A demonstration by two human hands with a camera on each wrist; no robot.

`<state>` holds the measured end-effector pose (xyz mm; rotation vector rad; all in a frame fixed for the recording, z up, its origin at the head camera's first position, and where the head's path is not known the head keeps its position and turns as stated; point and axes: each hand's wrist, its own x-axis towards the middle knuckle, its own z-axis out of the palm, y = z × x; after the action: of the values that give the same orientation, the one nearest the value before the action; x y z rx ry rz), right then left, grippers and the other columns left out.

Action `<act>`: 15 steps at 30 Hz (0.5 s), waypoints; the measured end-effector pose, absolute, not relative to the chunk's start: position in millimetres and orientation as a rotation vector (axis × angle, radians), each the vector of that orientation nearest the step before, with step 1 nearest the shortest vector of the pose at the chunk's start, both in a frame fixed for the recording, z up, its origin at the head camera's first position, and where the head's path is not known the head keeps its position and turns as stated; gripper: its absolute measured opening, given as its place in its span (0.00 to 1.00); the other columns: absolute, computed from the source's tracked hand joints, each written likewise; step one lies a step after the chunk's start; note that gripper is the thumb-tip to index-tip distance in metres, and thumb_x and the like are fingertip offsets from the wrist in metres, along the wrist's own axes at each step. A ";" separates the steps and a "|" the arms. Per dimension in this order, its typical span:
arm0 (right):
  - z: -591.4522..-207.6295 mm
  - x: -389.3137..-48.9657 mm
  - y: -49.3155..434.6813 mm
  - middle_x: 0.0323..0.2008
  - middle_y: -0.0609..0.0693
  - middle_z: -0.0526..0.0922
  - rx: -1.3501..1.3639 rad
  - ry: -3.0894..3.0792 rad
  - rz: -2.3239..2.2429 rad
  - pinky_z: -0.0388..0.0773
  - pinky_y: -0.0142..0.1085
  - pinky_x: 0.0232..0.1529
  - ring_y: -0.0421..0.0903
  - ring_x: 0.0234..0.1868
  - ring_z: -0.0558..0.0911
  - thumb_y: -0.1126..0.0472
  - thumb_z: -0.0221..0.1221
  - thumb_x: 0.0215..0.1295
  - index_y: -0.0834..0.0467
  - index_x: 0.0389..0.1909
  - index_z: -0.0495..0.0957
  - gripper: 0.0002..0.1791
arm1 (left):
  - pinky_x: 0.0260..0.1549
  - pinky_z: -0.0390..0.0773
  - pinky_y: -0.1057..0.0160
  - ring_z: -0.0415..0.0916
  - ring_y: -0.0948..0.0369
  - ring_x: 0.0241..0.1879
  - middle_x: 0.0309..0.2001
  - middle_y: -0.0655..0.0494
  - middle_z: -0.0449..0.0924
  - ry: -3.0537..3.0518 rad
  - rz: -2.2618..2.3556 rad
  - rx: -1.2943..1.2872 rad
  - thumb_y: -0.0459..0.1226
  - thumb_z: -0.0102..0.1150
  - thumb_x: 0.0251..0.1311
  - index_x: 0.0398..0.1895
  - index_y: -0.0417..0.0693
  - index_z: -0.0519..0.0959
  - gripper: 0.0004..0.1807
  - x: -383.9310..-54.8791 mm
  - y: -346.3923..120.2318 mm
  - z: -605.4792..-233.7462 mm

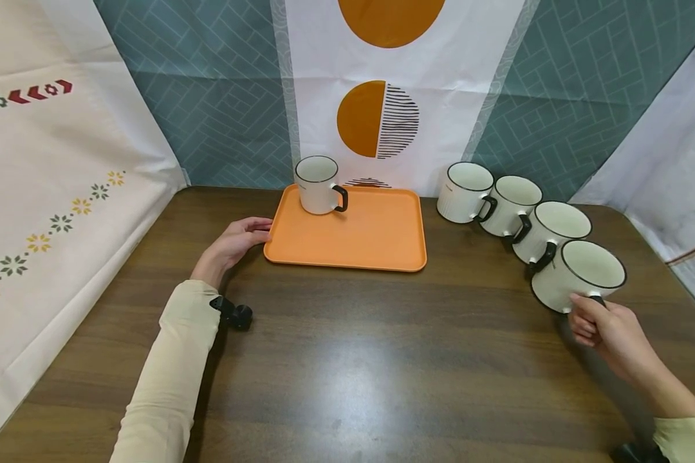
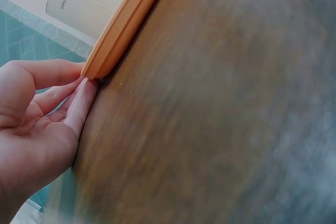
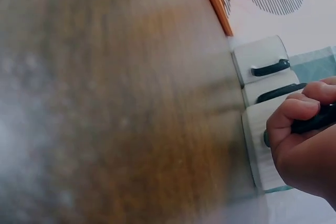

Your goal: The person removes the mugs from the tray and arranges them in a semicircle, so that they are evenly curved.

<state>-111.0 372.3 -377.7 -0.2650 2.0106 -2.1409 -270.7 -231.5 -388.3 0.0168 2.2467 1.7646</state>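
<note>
My right hand (image 1: 611,331) grips the black handle (image 3: 310,123) of the nearest white enamel-style mug (image 1: 579,276), curled fingers round it. This mug has a dark rim and appears at the front of a slanting row of similar mugs. At the left end of an orange tray (image 1: 376,238), my left hand (image 1: 234,246) pinches the edge; the left wrist view shows the fingertips meeting the rim (image 2: 113,40). Another white mug (image 1: 317,186) stands upright on the tray's back left part, its black handle turned right.
Behind the held mug stand three more white mugs: one close by (image 1: 558,222), one farther back (image 1: 512,202) and one at the far end (image 1: 465,190). A patterned cloth (image 1: 220,96) hangs behind the brown wooden table (image 1: 347,360). Pale cloths flank both sides.
</note>
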 end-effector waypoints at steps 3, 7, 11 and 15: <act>-378.2 -111.1 368.8 0.17 0.53 0.49 -0.249 1.995 -2.145 0.41 0.42 0.16 0.50 0.17 0.47 0.64 0.37 0.78 0.60 0.19 0.54 0.22 | 0.64 0.61 0.55 0.66 0.52 0.57 0.65 0.34 0.62 2.238 1.775 0.015 0.27 0.51 0.67 0.67 0.27 0.59 0.27 -270.5 -230.7 -388.3; -377.8 -111.5 364.1 0.17 0.53 0.50 -0.215 1.992 -2.147 0.41 0.43 0.16 0.50 0.17 0.47 0.63 0.38 0.78 0.59 0.18 0.53 0.23 | 0.64 0.61 0.55 0.67 0.54 0.56 0.64 0.34 0.62 2.246 1.770 0.021 0.27 0.51 0.67 0.67 0.27 0.59 0.27 -270.0 -230.1 -388.1; -377.0 -112.8 358.8 0.17 0.53 0.49 -0.220 1.985 -2.159 0.41 0.43 0.17 0.49 0.17 0.47 0.62 0.38 0.79 0.59 0.18 0.52 0.23 | 0.64 0.61 0.55 0.66 0.54 0.56 0.65 0.34 0.62 2.250 1.769 0.017 0.27 0.51 0.67 0.67 0.27 0.59 0.28 -269.7 -230.0 -387.4; -376.7 -114.2 355.0 0.17 0.53 0.49 -0.220 1.981 -2.177 0.41 0.43 0.17 0.49 0.17 0.47 0.63 0.38 0.78 0.59 0.18 0.53 0.22 | 0.64 0.61 0.55 0.66 0.53 0.57 0.65 0.34 0.61 2.246 1.772 0.011 0.28 0.51 0.67 0.68 0.27 0.59 0.28 -269.2 -230.3 -387.0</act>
<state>-114.2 355.0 -376.7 -0.2198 1.9813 -2.1774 -269.2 -230.3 -387.0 0.0108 2.2458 1.7722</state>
